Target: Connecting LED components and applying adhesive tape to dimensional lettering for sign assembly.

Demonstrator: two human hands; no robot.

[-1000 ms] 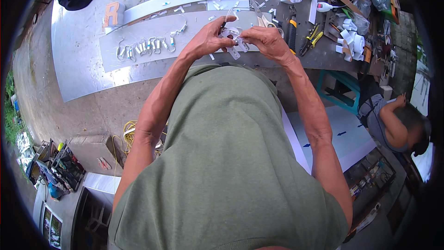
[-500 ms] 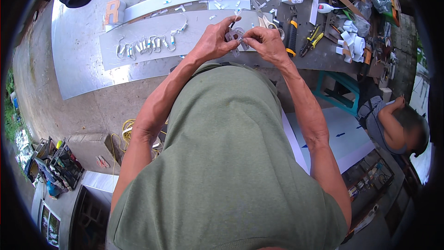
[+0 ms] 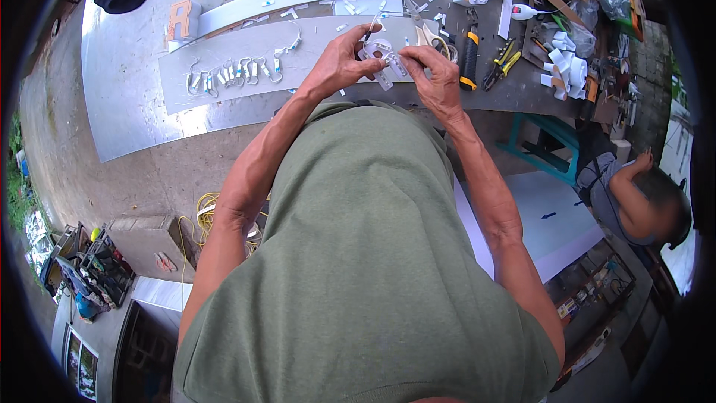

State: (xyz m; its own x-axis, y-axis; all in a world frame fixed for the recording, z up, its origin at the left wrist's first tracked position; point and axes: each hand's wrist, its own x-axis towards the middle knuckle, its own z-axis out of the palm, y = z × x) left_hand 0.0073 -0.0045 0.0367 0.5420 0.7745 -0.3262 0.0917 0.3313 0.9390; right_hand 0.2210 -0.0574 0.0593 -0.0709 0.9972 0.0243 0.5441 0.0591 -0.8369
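My left hand point(image 3: 337, 67) grips a white, partly translucent letter-shaped shell point(image 3: 394, 67), which it holds above the near side of the bench, thumb across the front. Small bright parts line the shell, and a thin wire rises from it. At the shell's right edge is my right hand point(image 3: 438, 83), its fingers curled and thumb pressed to the index finger; what they pinch, if anything, is too small to see. Just behind that hand lie scissors point(image 3: 426, 30) with pale handles. Left of my hands, wired white light modules point(image 3: 240, 72) lie in a row on a grey strip point(image 3: 179, 97).
A yellow-black cutter point(image 3: 469, 60) and yellow-handled pliers point(image 3: 509, 64) lie right of my hands. Further right are white cut pieces point(image 3: 573, 75). A brown-faced letter block point(image 3: 180, 21) stands at the left. Another person point(image 3: 634, 198) sits at the right, near a teal stool point(image 3: 514, 134).
My right hand has drawn slightly right and down, away from my left. The shell has turned and more of it shows between the hands.
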